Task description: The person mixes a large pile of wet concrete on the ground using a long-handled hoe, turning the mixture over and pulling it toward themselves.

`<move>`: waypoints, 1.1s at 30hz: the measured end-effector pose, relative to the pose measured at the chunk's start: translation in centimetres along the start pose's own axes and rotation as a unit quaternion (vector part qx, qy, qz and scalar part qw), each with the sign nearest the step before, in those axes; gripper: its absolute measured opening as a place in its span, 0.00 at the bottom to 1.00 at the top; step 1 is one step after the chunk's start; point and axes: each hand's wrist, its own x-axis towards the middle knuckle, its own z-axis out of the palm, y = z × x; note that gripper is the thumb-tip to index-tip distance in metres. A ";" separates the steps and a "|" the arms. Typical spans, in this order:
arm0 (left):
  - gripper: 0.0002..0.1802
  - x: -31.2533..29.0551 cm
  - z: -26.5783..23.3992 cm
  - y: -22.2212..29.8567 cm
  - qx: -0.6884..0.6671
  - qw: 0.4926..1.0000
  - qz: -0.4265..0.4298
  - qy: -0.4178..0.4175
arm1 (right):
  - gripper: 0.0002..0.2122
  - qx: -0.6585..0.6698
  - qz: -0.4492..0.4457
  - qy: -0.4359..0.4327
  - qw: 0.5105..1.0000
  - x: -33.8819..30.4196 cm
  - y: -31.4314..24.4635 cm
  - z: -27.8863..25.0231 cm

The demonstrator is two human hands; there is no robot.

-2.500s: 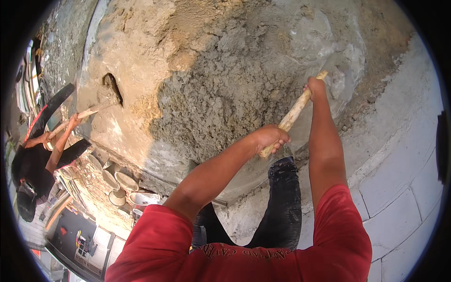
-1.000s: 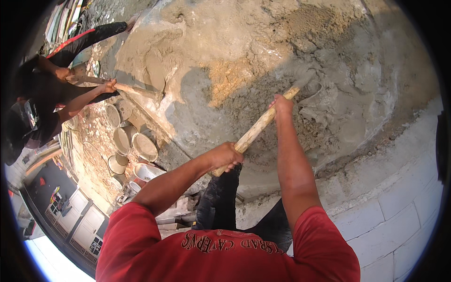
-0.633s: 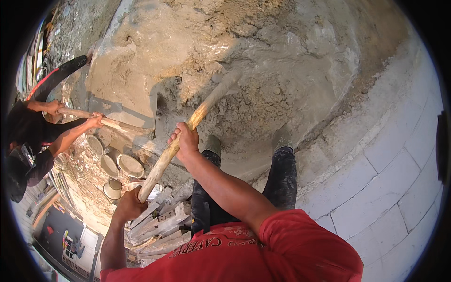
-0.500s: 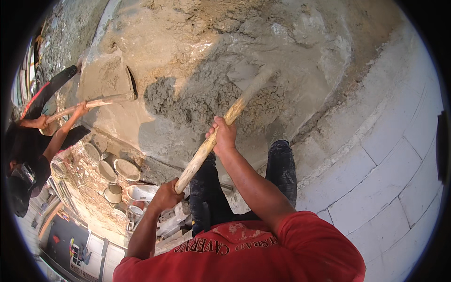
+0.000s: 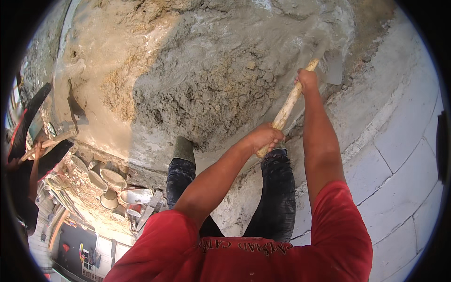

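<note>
My left hand (image 5: 265, 137) is wrapped round the butt end of a thick wooden handle, just above my right knee. Farther up the same handle, my right hand (image 5: 307, 81) grips close to its far end. The handle belongs to a hoe (image 5: 288, 107), whose grey, mud-coated blade (image 5: 334, 70) lies at the right edge of the wet mortar. A broad heap of grey-brown mortar (image 5: 206, 101), partly unmixed and sandy, spreads ahead of and left of my legs. My boot (image 5: 183, 149) stands at its near side.
At the left a co-worker in dark clothes holds another hoe (image 5: 51, 142) by its wooden handle. Several mortar-stained buckets (image 5: 109, 199) and a pale basin (image 5: 136, 196) stand at lower left. A wall of light grey blocks (image 5: 399, 188) curves along the right.
Both my hands and the hoe have swung to the right, its blade from mid-heap to the right rim. The co-worker's hoe has moved left and down in view.
</note>
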 end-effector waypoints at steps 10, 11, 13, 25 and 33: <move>0.13 -36.0 -12.5 -4.1 0.091 0.973 -0.041 0.206 | 0.16 0.207 0.136 -0.101 0.964 -28.9 3.4 27.4; 0.13 -39.6 -13.2 -4.0 0.105 0.970 -0.048 0.212 | 0.15 0.230 0.147 -0.127 0.954 -31.9 3.0 29.4; 0.13 -47.6 -14.0 -3.1 0.157 0.956 -0.045 0.245 | 0.13 0.282 0.163 -0.161 0.932 -38.8 1.1 32.7; 0.24 -55.9 -12.7 -4.5 0.437 0.837 -0.085 0.318 | 0.09 0.463 0.091 -0.204 0.858 -51.2 -1.6 29.9; 0.15 -14.1 -3.3 -9.0 0.046 0.997 0.058 0.021 | 0.11 0.044 -0.013 -0.002 0.999 -15.8 1.7 6.1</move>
